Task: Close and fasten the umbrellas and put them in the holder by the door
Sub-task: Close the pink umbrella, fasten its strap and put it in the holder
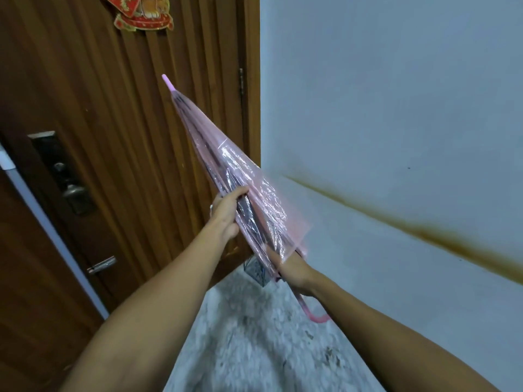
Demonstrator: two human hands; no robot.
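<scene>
Umbrella [226,176] slants tip-up toward door [113,123]; left hand [226,213] wraps its canopy, right hand [291,271] clasps the shaft near the handle.

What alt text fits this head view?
Two hands hold a folded transparent pink plastic umbrella, tip up toward a brown wooden door: left hand grips the canopy, right hand holds near the curved pink handle.

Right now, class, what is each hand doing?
Left hand: grips the folded umbrella around its canopy.
Right hand: grips the umbrella lower down, near the handle.
</scene>
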